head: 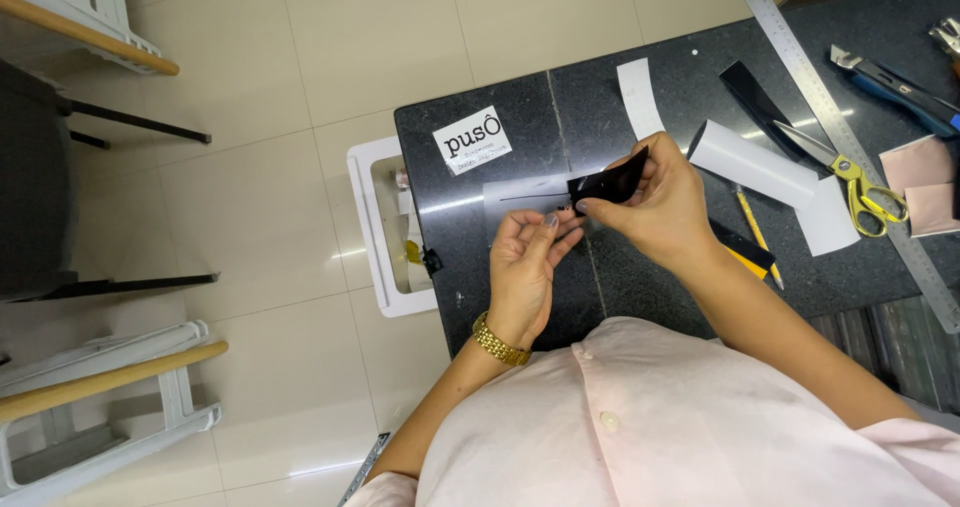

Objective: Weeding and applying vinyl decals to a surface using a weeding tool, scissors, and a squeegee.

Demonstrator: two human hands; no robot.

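Observation:
My right hand (668, 207) pinches a small glossy black strip (610, 182), bent over, above the dark stone table (500, 237). Just below and to the left of the strip, my left hand (527, 267), with a gold watch on its wrist, has its fingertips touching the strip's lower end. Under both hands a pale sheet with a thin line on it (525, 195) lies flat on the table.
To the right lie a rolled white sheet (750, 162), yellow-handled scissors (850, 177), a long steel ruler (850, 137), a blue utility knife (895, 87), a pencil (755, 232), a black strip (752, 95) and pinkish pieces (925, 182). A white bin (385, 227) stands left of the table; chairs are at far left.

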